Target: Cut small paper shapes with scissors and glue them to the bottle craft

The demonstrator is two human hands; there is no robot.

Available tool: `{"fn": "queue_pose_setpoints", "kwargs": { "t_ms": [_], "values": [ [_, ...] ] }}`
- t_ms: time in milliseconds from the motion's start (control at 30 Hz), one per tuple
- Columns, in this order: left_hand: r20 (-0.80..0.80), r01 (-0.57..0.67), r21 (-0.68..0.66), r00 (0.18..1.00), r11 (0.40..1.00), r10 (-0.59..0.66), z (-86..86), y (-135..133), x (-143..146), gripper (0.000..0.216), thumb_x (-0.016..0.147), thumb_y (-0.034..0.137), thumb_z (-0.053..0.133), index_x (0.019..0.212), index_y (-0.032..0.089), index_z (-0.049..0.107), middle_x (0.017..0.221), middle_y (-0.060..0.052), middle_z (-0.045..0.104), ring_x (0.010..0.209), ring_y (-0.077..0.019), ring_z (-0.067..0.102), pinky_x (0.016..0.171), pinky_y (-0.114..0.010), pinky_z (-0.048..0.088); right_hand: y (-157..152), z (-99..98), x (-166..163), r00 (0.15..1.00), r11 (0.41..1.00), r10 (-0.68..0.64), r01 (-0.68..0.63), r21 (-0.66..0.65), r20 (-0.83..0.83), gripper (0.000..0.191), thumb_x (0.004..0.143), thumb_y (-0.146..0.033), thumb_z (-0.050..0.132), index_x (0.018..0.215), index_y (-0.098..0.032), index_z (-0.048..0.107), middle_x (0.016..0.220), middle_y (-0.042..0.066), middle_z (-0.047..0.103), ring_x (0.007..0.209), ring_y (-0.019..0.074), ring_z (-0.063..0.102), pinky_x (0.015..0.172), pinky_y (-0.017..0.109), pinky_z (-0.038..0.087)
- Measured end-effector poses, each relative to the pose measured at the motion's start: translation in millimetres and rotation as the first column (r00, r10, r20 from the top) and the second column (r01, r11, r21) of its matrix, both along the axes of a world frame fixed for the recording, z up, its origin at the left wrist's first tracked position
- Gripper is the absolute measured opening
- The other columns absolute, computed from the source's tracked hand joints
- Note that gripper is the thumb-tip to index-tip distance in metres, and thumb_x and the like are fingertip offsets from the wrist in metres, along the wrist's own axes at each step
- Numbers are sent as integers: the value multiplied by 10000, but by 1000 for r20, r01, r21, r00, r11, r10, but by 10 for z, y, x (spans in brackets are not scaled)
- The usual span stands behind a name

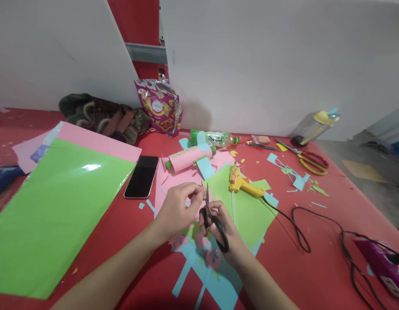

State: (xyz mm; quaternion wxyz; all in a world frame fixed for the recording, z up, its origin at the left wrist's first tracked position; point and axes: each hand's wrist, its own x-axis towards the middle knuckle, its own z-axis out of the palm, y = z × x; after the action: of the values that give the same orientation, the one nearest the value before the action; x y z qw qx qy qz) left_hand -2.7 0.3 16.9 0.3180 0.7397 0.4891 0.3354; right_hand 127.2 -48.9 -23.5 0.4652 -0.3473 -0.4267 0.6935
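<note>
My right hand (223, 226) has its fingers in the loops of black-handled scissors (220, 230), whose blades point away from me. Beside the blades, my left hand (183, 204) pinches thumb and finger together; what lies between them is too small to make out. Under both hands are light-blue paper (215, 280), pink paper (160, 193) and green paper (251, 228). Just beyond them is a roll wrapped in pink paper (186, 159), with light-blue strips by it. A yellow glue gun (242, 183) rests on the green sheet to the right, a clear glue stick below it.
Left of my hands lie a phone (141, 177) and green sheets in a clear sleeve (57, 215). At the back are a snack bag (160, 107), a green bottle (215, 138), red-and-yellow-handled scissors (310, 162) and a clear bottle (312, 129). A black cord (296, 226) crosses the right side.
</note>
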Motion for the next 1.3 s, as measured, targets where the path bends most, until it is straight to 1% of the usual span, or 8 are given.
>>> {"fn": "queue_pose_setpoints", "kwargs": {
  "t_ms": [433, 700, 867, 1067, 1300],
  "values": [
    [-7, 24, -26, 1000, 999, -24, 11, 10, -26, 228, 796, 211, 394, 616, 134, 511, 588, 1, 536, 572, -96, 483, 553, -195, 376, -3, -32, 8, 1000, 1000, 6, -6, 13, -26, 395, 680, -487, 579, 886, -214, 382, 704, -19, 463, 572, 92, 418, 540, 221, 331],
    [12, 36, -73, 999, 997, -35, 26, -1, -25, 243, 800, 234, 391, 606, 136, 499, 565, 12, 504, 550, -88, 462, 536, -181, 371, 2, -50, 12, 999, 1000, 12, -12, 9, -45, 395, 674, -484, 589, 886, -219, 386, 706, -20, 467, 553, 84, 417, 524, 217, 328],
    [19, 45, -68, 999, 997, -44, 31, 0, -25, 232, 794, 224, 403, 592, 139, 479, 548, 24, 478, 533, -81, 444, 530, -175, 361, 10, -32, 13, 999, 1000, 12, -11, 19, -51, 382, 676, -470, 595, 881, -217, 395, 722, -12, 479, 567, 88, 428, 528, 220, 345],
    [20, 52, -70, 999, 996, -51, 27, 3, -48, 226, 793, 212, 406, 586, 139, 460, 545, 27, 462, 536, -76, 426, 534, -173, 351, 13, -22, 6, 999, 1000, 1, -2, -6, -51, 387, 668, -460, 608, 867, -211, 388, 709, -17, 487, 535, 77, 436, 509, 217, 355],
    [44, 60, -80, 997, 995, -56, 31, 5, -40, 235, 796, 221, 402, 582, 140, 457, 538, 30, 451, 525, -74, 418, 521, -173, 348, 29, -32, 2, 998, 1000, 6, -5, 16, -63, 390, 665, -469, 606, 857, -210, 386, 699, -17, 492, 514, 74, 430, 489, 213, 351]
  ]
}}
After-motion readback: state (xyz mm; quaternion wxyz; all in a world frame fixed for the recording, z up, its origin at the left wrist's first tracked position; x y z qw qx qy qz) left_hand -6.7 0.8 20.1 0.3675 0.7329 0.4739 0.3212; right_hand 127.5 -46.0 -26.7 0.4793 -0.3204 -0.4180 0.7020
